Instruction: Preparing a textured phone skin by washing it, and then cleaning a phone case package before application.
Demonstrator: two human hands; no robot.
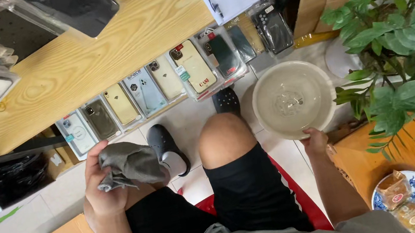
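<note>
Left hand point(102, 187) has its fingers bunched around the grey cloth point(130, 164), well left of the water basin point(293, 99) (right hand point(315, 143) pinching its near rim)

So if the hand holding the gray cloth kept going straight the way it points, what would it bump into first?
The left hand with the gray cloth points toward the row of phone cases under the wooden shelf. It would probably reach those cases first, though depth is hard to judge.
</note>
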